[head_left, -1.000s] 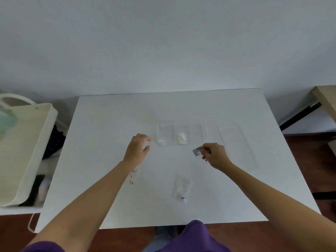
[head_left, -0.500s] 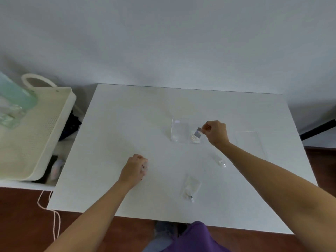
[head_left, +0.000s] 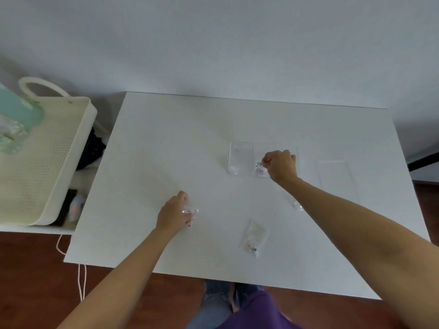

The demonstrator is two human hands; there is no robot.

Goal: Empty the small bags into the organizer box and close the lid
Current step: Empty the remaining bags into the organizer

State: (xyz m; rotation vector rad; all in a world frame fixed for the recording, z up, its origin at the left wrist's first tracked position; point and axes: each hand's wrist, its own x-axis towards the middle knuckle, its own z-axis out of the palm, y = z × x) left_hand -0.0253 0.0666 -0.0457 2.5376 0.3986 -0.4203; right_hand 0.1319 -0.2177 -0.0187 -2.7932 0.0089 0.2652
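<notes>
A clear organizer box (head_left: 240,148) with several compartments lies open on the white table (head_left: 166,138). My right hand (head_left: 281,165) pinches a small silvery bag (head_left: 259,167) tilted over the box's middle compartment. My left hand (head_left: 174,213) rests on the table, its fingers closed on a small clear bag with red bits (head_left: 191,213). Another small clear bag (head_left: 254,237) lies near the front edge. A further small bag (head_left: 297,205) peeks out beside my right forearm. The clear lid (head_left: 336,179) lies flat to the right of the box.
A cream perforated basket (head_left: 45,167) with a handle stands on a low surface left of the table, holding a pale green item (head_left: 19,112). A white cord (head_left: 80,279) hangs by the table's front left corner. Wooden floor shows below.
My right hand moved the silvery bag from in front of the box to over its middle compartment. My left hand dropped back from the box to the bag with red bits. The view shifted.
</notes>
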